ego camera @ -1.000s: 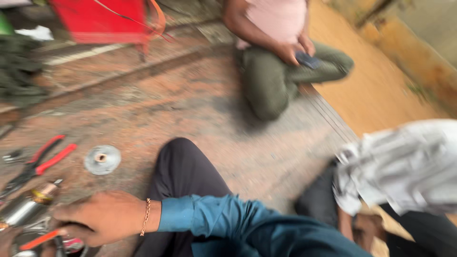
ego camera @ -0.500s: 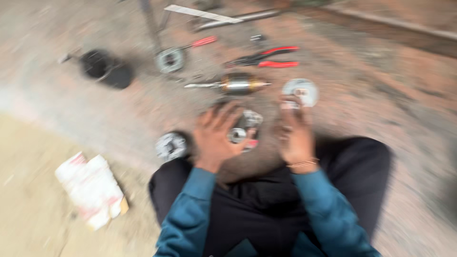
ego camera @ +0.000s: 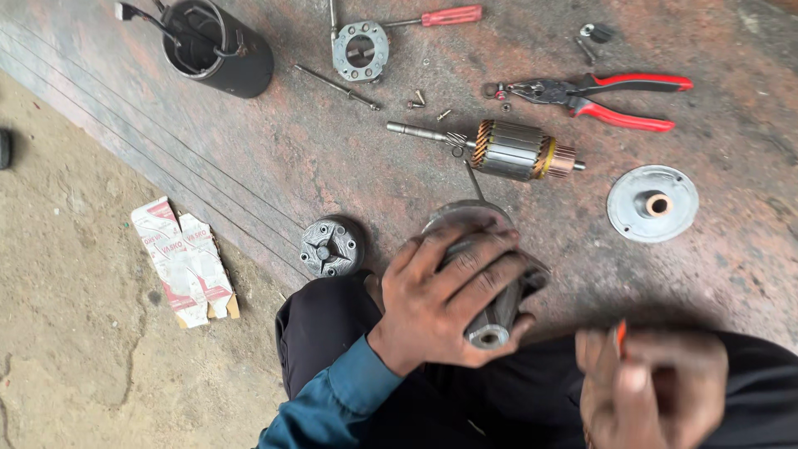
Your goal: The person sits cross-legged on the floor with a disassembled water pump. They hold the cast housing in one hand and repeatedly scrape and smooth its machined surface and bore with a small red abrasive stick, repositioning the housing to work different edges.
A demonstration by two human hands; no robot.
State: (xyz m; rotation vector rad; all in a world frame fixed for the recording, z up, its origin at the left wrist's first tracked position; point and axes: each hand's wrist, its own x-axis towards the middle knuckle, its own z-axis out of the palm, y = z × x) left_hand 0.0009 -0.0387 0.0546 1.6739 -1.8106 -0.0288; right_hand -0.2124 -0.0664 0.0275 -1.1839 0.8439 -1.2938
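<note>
Head view, landmark: the motor armature (ego camera: 515, 150) lying on the stone slab (ego camera: 291, 158).
Left hand (ego camera: 449, 291): just below the armature, fingers wrapped over a grey metal motor housing (ego camera: 490, 320) held against the knee.
Right hand (ego camera: 652, 387): below and right of the armature, blurred, fingers curled shut around a thin orange-tipped tool (ego camera: 619, 335).
Round end cover (ego camera: 652, 204): right of the armature.
Red-handled pliers (ego camera: 607, 93): above right.
Black cylindrical casing (ego camera: 218, 48): far upper left.
Red screwdriver (ego camera: 432, 17): above.
Small black hub (ego camera: 332, 247): below left.
</note>
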